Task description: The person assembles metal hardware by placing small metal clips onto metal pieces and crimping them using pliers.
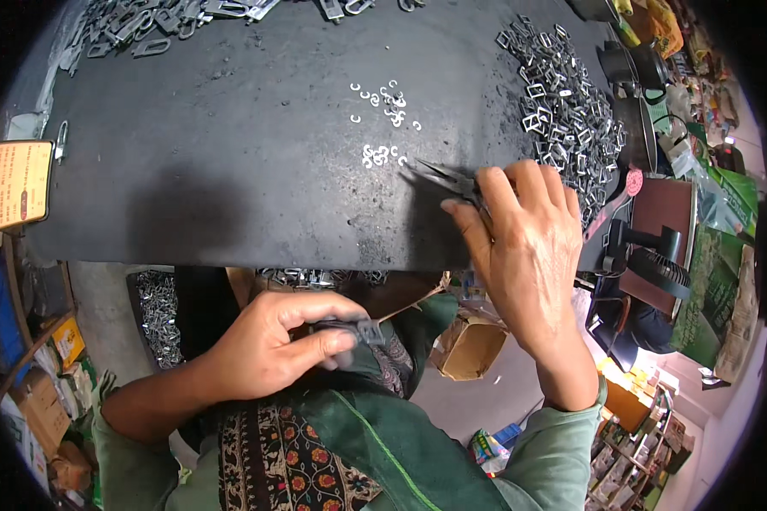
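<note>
The left hand [273, 349] pinches a blurred metal piece [368, 331] short of the black table [230, 128]; the right hand [533, 243] is wrapped around dark pliers [452, 180], their tips near pale C-shaped rings [379, 156]; lower left, a dark tray [134, 298] holds heaped metal parts [157, 311]; an open cardboard box [471, 349] stands below the table, its contents hard to tell.

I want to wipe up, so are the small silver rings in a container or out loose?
Out loose: the small silver rings lie directly on the dark tabletop in two rough clusters, with a few strays.
</note>
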`<state>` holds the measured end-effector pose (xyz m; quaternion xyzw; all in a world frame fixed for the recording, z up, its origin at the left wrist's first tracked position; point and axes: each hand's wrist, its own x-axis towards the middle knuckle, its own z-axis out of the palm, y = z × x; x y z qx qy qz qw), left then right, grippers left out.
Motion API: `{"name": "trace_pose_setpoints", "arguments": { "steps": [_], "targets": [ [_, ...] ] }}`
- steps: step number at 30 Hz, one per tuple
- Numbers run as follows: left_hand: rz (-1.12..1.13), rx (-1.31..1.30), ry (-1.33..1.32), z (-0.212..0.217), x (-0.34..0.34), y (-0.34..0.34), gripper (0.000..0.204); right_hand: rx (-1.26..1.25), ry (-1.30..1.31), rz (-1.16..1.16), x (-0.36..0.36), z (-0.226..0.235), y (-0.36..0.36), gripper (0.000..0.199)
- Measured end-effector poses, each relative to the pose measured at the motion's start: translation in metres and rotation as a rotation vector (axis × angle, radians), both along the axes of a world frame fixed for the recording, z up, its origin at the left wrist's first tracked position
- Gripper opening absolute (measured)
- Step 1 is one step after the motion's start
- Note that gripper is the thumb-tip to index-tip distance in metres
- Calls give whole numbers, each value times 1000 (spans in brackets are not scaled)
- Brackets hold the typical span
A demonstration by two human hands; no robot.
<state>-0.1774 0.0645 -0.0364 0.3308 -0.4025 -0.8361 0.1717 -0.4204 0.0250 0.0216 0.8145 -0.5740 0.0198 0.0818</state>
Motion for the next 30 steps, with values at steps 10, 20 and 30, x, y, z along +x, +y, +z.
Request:
{"name": "trace_pose_setpoints", "arguments": {
  "steps": [10,20,30],
  "targets": [
    [172,-376,-94,0,1,-1,17,72,121,-1,13,4,-10,23],
    [200,-142,37,5,10,-19,22,214,85,128,8,29,-8,29],
    [164,123,118,13,2,-25,18,296,-269,423,2,29,4,35]
  ]
}}
